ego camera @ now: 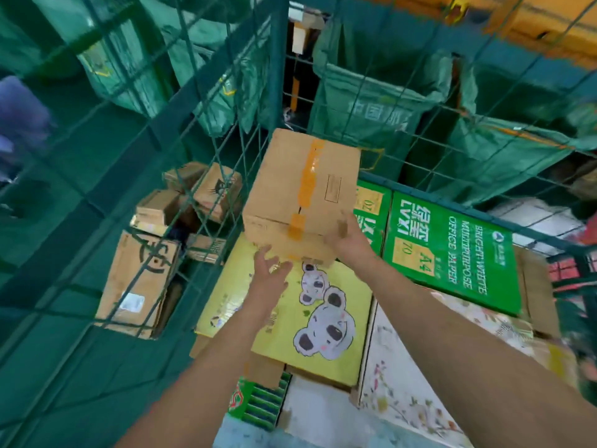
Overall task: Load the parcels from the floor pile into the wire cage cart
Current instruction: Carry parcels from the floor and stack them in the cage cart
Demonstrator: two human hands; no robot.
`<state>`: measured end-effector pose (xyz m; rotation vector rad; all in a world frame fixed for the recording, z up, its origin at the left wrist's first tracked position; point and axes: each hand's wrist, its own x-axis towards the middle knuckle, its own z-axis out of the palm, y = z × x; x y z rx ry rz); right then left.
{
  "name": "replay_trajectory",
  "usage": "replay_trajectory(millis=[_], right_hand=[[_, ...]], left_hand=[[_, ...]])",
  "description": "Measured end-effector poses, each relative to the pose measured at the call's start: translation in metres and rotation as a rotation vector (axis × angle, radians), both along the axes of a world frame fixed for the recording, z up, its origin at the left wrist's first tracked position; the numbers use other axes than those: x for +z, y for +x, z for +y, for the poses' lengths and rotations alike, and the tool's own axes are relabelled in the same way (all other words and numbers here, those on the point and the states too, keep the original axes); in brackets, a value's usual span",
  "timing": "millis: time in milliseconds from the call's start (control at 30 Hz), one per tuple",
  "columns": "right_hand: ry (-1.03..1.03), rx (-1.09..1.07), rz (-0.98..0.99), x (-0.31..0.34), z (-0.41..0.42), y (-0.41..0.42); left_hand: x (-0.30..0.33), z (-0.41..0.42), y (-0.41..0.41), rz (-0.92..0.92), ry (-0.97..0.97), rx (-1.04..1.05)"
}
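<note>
1. The green wire cage cart [181, 101] stands around the parcels, with its mesh wall on the left. More brown boxes [142, 273] lie past that wall.
2. The left hand [269, 270] is under the near edge of the brown cardboard box with orange tape [300, 202]. Its fingers [281, 266] are spread and loose and do not look closed on the box.
3. The right hand [350, 240] presses the box's near right corner. Its fingers are partly hidden, so the hold is hard to tell.
4. The box sits tilted above the yellow koala carton [290, 321], inside the cart. It looks stiff and probably light. Holding two far-apart bottom corners seems best.
5. To the right lies a green paper carton [452, 250], with green sacks [371, 108] behind.
</note>
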<state>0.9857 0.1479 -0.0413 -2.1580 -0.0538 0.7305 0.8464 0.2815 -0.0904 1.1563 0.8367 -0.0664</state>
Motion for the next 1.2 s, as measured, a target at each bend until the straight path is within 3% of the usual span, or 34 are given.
replay_trajectory(millis=[267, 567, 800, 1200], right_hand=[[-0.207, 0.178, -0.032, -0.029, -0.005, 0.018], [-0.429, 0.323, -0.195, -0.052, 0.032, 0.060], [-0.612, 0.319, -0.279, -0.055, 0.037, 0.065], [-0.751, 0.377, -0.280, -0.060, 0.047, 0.070]], left_hand=[[-0.002, 0.035, 0.066, 0.058, 0.115, -0.121], [-0.013, 0.081, 0.120, 0.121, 0.347, -0.153], [-0.024, 0.087, 0.131, 0.096, 0.469, -0.247], [-0.024, 0.106, 0.144, 0.090, 0.419, -0.271]])
